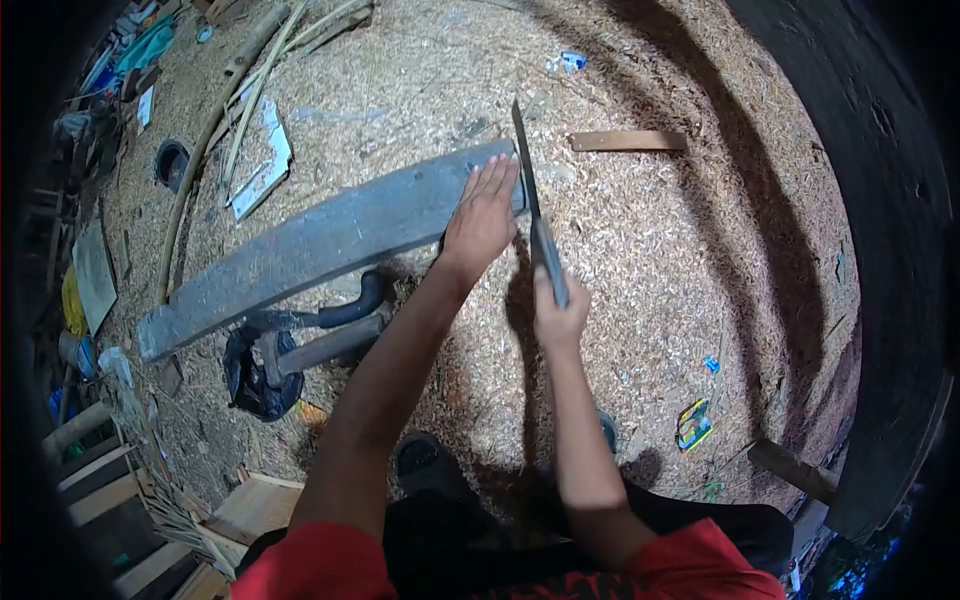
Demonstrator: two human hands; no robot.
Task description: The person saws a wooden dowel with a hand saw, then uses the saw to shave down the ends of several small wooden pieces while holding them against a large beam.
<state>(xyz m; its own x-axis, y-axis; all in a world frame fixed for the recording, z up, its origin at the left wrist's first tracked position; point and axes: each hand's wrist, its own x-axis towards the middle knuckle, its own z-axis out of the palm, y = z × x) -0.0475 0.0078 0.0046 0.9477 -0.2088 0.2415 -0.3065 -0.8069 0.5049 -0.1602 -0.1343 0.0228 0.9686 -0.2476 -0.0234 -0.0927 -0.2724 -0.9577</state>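
A long grey wooden plank (310, 240) lies at a slant from the lower left to the centre, raised above the ground. My left hand (484, 214) rests on top near its right end, fingers stretched out flat. My right hand (561, 312) is closed round the grey handle of a handsaw (526, 160). The narrow dark blade is seen almost edge-on, pointing away from me, close against the plank's right end. Its teeth cannot be made out, nor whether it touches the wood.
Wood shavings (650, 270) cover the ground. A hammer (325, 352) lies over a black container (262, 385) under the plank. A short wood strip (628, 141) lies beyond the saw. Long poles (215, 130) lie at left, and a dark beam (870, 200) stands at right.
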